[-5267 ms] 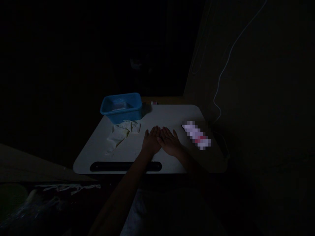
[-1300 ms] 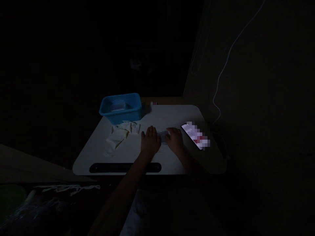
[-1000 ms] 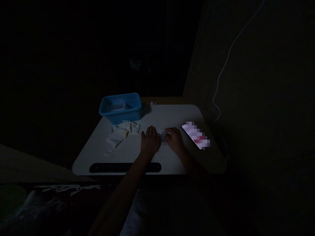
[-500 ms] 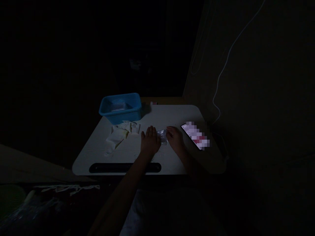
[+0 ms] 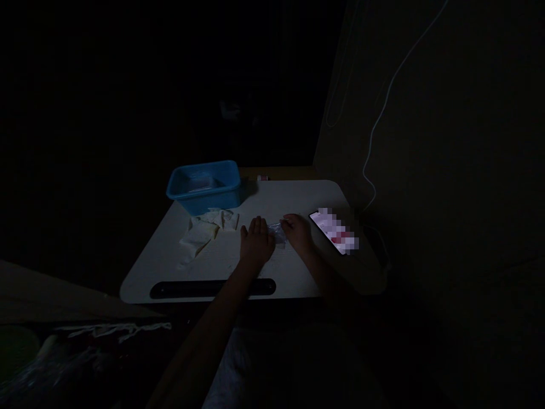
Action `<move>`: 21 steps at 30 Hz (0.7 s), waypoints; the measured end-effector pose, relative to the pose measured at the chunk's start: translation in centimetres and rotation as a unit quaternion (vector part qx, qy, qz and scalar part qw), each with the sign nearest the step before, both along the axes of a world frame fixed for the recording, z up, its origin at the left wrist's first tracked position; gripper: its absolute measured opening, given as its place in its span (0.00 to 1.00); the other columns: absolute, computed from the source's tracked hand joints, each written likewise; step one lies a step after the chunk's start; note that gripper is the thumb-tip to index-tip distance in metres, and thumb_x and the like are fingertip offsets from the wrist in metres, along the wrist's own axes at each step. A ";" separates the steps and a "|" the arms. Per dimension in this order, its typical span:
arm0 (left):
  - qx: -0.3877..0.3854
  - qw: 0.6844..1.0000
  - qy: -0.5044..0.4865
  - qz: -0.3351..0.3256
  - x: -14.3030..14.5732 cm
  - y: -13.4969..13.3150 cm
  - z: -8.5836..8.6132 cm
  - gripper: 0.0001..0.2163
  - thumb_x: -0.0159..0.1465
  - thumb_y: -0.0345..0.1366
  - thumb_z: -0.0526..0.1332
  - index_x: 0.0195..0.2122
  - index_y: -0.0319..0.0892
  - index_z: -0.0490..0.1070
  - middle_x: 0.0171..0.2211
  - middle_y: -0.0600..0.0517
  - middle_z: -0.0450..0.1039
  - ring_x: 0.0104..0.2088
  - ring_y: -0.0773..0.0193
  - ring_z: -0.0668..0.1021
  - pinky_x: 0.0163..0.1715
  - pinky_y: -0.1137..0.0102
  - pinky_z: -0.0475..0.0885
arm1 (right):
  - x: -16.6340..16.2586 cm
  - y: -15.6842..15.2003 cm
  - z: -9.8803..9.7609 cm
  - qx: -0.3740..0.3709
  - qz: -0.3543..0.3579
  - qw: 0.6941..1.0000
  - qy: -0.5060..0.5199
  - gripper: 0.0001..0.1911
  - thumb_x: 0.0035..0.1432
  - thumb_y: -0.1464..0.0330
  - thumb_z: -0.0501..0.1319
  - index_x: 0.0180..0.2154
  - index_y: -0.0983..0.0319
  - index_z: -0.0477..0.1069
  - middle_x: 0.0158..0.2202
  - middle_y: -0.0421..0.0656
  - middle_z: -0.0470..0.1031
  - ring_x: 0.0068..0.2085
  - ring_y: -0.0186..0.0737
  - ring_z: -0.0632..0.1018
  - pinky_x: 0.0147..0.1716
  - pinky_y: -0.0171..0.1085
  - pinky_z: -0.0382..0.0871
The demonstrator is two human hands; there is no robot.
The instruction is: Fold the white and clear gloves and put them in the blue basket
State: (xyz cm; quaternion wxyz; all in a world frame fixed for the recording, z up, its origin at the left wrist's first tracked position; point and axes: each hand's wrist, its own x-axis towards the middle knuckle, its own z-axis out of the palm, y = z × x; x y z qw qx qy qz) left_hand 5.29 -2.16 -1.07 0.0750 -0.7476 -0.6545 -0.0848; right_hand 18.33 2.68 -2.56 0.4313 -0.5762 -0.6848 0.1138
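A small clear plastic bag [image 5: 277, 234] lies crinkled on the white table between my two hands. My left hand [image 5: 256, 243] is flat, fingers stretched forward and thumb apart, its right edge against the bag. With bent fingers, my right hand [image 5: 295, 230] pinches the bag's upper right corner. What the bag contains, if anything, is too dark to make out. Left of my left hand are crumpled white tissues [image 5: 200, 234], with a yellowish edge on one.
A blue plastic basin [image 5: 208, 199] stands at the table's [image 5: 289, 199] back left, something pale inside. A lit phone [image 5: 323, 224] lies on the right. A dark slot [image 5: 183, 289] runs along the front edge. A white cable [image 5: 385, 105] hangs at the right wall.
The whole view has shifted slightly, so everything sits a little further left. My right fingers have risen slightly at the bag's corner; my left hand stays flat beside it.
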 end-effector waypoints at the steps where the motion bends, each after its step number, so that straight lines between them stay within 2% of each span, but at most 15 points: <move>1: -0.002 1.000 0.000 0.000 0.0 0.0 0.0 0.25 0.63 0.39 0.40 0.59 0.30 0.52 0.61 0.40 0.51 0.61 0.53 0.56 0.55 0.52 0.53 | 0.0 0.1 0.0 -0.005 0.002 1.000 -0.005 0.09 0.52 0.66 0.57 0.34 0.61 0.74 0.31 0.44 0.77 0.33 0.37 0.76 0.36 0.35 0.68; 9: -0.007 1.000 -0.012 -0.001 -0.1 0.1 0.0 0.26 0.63 0.39 0.40 0.59 0.30 0.51 0.61 0.40 0.50 0.61 0.53 0.55 0.56 0.52 0.52 | 0.0 0.0 0.1 -0.016 0.000 1.000 -0.003 0.11 0.49 0.74 0.56 0.35 0.60 0.74 0.33 0.43 0.78 0.35 0.37 0.76 0.38 0.34 0.68; 17: -0.003 1.000 -0.003 0.000 0.0 0.0 0.1 0.26 0.64 0.39 0.40 0.59 0.30 0.51 0.61 0.40 0.51 0.61 0.53 0.56 0.56 0.52 0.52 | 0.1 0.1 0.0 0.000 0.008 1.000 -0.001 0.11 0.51 0.72 0.55 0.35 0.61 0.74 0.35 0.44 0.78 0.37 0.38 0.76 0.41 0.36 0.68; 21: -0.010 1.000 -0.002 -0.001 0.0 -0.1 0.3 0.25 0.63 0.39 0.39 0.60 0.30 0.51 0.61 0.40 0.50 0.61 0.53 0.56 0.56 0.52 0.52 | 0.0 0.1 -0.2 -0.016 0.018 1.000 0.018 0.11 0.51 0.70 0.56 0.37 0.60 0.74 0.33 0.43 0.78 0.35 0.37 0.77 0.39 0.35 0.69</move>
